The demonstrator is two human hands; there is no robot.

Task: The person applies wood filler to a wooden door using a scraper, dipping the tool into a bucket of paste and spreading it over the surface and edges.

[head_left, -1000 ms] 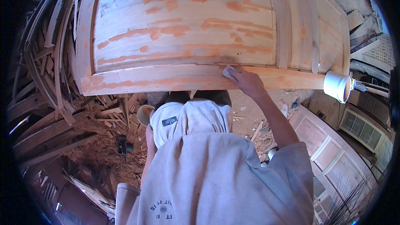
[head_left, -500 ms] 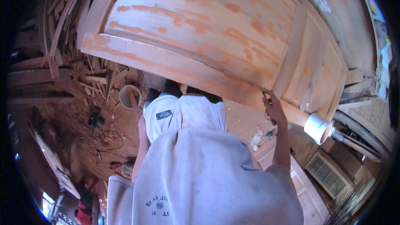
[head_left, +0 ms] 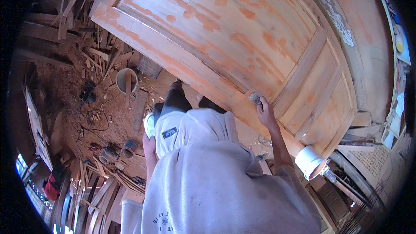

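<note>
A large panelled wooden door (head_left: 190,39) lies in front of me, smeared with orange-brown filler in streaks and patches. My right hand (head_left: 265,112) is closed on a small grey, rough-looking piece with an orange-brown edge (head_left: 254,98), held at the door's near frame rail; its exact kind cannot be made out. My left hand (head_left: 149,144) hangs low at my left side, closed on a pale tub (head_left: 149,125). My clothes hide part of that tub and most of those fingers.
A white tub (head_left: 310,163), orange-brown inside, sits by the door's near right corner. On the sawdust-strewn floor stand a bucket with a stick in it (head_left: 126,81) and a blue-grey container (head_left: 128,149). Scrap wood (head_left: 104,54) is heaped at left. A dark power tool (head_left: 88,92) lies there.
My right hand has moved left along the near rail, and the grey piece now shows. The pale tub at my left hand has come into sight. The view has shifted and turned.
</note>
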